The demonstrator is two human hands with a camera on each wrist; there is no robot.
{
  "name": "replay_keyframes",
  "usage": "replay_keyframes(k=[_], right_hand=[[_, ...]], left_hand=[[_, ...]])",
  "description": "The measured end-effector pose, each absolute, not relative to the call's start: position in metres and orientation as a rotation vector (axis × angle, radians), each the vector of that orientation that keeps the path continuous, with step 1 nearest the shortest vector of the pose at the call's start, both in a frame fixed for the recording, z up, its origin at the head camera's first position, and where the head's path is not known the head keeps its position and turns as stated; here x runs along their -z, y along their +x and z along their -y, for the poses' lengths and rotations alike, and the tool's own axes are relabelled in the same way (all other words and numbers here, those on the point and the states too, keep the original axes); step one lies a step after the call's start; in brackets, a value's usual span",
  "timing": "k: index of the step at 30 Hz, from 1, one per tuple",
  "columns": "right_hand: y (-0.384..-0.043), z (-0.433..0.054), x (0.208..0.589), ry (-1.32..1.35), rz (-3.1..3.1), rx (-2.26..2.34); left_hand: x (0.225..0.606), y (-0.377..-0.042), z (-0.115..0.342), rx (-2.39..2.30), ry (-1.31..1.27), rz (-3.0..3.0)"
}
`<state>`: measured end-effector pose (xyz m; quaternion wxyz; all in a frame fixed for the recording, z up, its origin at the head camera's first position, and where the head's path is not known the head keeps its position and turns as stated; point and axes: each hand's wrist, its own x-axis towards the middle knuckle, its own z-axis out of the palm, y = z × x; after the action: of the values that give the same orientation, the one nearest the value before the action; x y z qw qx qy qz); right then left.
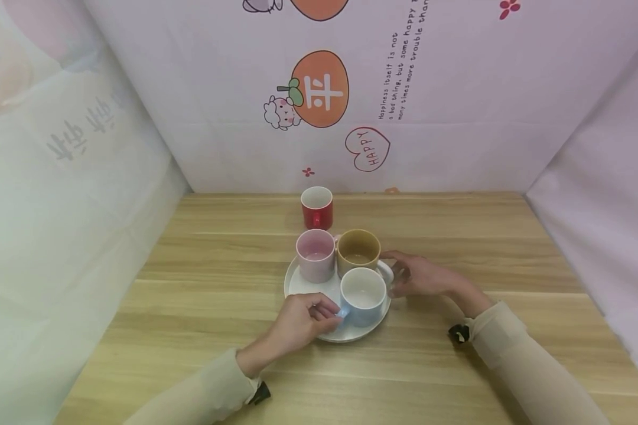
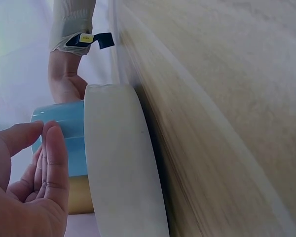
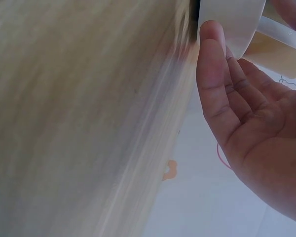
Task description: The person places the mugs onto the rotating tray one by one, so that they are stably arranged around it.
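A round white tray [image 1: 319, 289] bears a pink mug [image 1: 316, 260], a mustard-yellow mug [image 1: 358, 251] and a light blue mug [image 1: 365, 307] with a white inside. My left hand [image 1: 304, 321] pinches the blue mug's handle [image 1: 343, 312] between thumb and fingers at the tray's near side. The left wrist view shows that pinch against the blue mug [image 2: 71, 133]. At the tray's right side, my right hand [image 1: 422, 276] is beside the yellow mug's pale handle [image 1: 386, 271]. Its extended fingers [image 3: 214, 74] lie by the tray's rim [image 3: 232, 22]; whether they touch it is unclear.
A red mug [image 1: 317, 215] with a white inside stands on the wooden table [image 1: 218, 283] behind the tray. Printed white cloth [image 1: 446, 147] hangs behind the table and along both sides.
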<state>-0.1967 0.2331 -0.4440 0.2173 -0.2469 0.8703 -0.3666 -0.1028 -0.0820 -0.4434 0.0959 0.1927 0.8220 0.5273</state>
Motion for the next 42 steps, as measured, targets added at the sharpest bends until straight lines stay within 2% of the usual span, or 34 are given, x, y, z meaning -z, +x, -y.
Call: replay_keyframes(k=[10, 24, 42], right_hand=[[-0.196, -0.232, 0.442, -0.687, -2.412, 1.009], [-0.196, -0.232, 0.445, -0.649, -2.416, 0.982], [-0.198, -0.233, 0.447, -0.668, -2.419, 0.989]], left_hand=[[0.442, -0.101, 0.080, -1.541, 0.600, -2.443], [0.434, -0.111, 0.100, -1.478, 0.610, -2.620], [0.416, -0.146, 0.133, -1.424, 0.593, -2.798]])
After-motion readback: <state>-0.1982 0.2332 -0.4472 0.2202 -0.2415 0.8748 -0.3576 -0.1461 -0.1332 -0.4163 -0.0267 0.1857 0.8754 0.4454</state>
